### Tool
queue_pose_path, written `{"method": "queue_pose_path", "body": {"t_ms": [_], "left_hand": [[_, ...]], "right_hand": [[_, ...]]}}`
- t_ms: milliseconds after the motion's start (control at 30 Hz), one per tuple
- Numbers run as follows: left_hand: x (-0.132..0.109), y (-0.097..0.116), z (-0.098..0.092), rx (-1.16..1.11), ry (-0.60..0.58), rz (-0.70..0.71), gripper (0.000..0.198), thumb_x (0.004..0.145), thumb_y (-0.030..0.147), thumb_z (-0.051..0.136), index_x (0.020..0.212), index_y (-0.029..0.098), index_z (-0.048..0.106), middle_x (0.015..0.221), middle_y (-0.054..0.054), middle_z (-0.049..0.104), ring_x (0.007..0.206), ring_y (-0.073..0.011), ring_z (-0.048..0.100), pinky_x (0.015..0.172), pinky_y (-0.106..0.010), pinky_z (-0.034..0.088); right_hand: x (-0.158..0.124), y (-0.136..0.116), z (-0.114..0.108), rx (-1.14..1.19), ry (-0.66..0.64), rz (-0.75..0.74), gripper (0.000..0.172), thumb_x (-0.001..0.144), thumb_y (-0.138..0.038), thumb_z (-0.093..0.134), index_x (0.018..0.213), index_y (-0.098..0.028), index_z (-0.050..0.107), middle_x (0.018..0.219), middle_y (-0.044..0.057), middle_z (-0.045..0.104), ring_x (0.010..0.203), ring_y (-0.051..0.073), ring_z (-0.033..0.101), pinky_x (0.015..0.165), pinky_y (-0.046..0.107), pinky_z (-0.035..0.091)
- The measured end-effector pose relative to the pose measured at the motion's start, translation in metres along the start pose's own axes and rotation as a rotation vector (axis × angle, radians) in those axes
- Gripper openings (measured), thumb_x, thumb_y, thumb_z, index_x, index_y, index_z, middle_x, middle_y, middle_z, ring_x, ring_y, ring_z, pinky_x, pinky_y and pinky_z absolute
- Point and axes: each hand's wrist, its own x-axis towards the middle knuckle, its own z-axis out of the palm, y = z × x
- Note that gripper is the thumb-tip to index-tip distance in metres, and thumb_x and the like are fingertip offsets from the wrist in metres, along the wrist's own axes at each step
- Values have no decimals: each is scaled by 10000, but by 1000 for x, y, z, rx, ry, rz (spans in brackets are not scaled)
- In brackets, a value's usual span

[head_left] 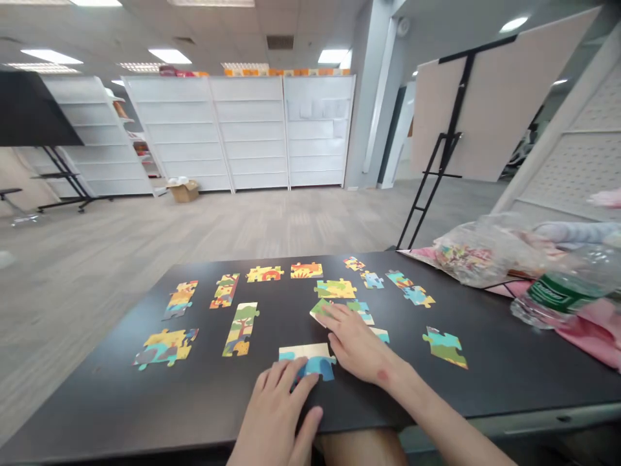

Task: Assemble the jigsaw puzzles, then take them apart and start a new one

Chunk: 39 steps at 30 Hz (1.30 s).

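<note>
My left hand [281, 404] lies with fingers apart on the near edge of a joined blue-and-cream jigsaw section [313, 357], close to the table's front. Its fingertips cover part of that section. My right hand [356, 338] reaches forward, fingers stretched over a green jigsaw piece [318, 308], thumb apart from it. Partly under and behind this hand are a green-and-blue piece [361, 310] and a pale blue piece [381, 334]. Just beyond sits a yellow-green section [334, 288]. Left of the hands lies a tall strip with a tree [241, 330].
Several other jigsaw sections lie around the black table [194, 414], including a yellow-and-grey one [165, 347] at left and a green one [445, 346] at right. A plastic bottle [557, 294] and a clear bag [470, 249] rest on the right. An easel [444, 149] stands behind.
</note>
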Motion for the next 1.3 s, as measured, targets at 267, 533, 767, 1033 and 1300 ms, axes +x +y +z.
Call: {"method": "queue_pose_path", "body": {"t_ms": [267, 533, 767, 1033, 1300], "left_hand": [[28, -40, -4, 118, 60, -137, 347, 999, 389, 490, 1252, 225, 662, 1328, -119, 639, 1198, -334, 576, 985, -528, 493], [41, -10, 5, 59, 24, 23, 449, 969, 300, 545, 1416, 260, 535, 1516, -79, 498, 1366, -317, 459, 1086, -512, 447], [13, 13, 7, -55, -26, 56, 352, 955, 228, 550, 1299, 281, 604, 1398, -58, 594, 1294, -308, 517, 1028, -487, 493], [-2, 6, 8, -132, 106, -90, 174, 932, 208, 555, 1060, 260, 660, 1136, -83, 635, 1053, -281, 599, 822, -403, 537], [4, 13, 17, -97, 173, -169, 161, 927, 243, 575, 1074, 271, 634, 1156, -63, 635, 1065, -290, 580, 819, -408, 497]], "right_hand": [[-49, -1, -8, 20, -29, 54, 511, 798, -8, 446, 1226, -187, 660, 1406, 104, 613, 1363, 254, 499, 1125, 485, 377], [-90, 11, -8, 130, 175, 154, 395, 879, -48, 408, 1152, -207, 646, 1452, 115, 567, 1344, 243, 523, 1118, 483, 414], [-104, 51, -10, 32, 182, 236, 341, 886, -210, 542, 1220, -215, 612, 1372, 134, 613, 1323, 308, 534, 1089, 557, 437], [-89, 29, -3, 102, 122, 131, 372, 885, -143, 530, 1240, -240, 587, 1368, 101, 614, 1317, 265, 532, 1080, 491, 466], [-92, 22, -9, 156, 110, 53, 366, 878, -133, 552, 1228, -233, 588, 1334, 108, 628, 1310, 257, 527, 1083, 464, 475]]}}
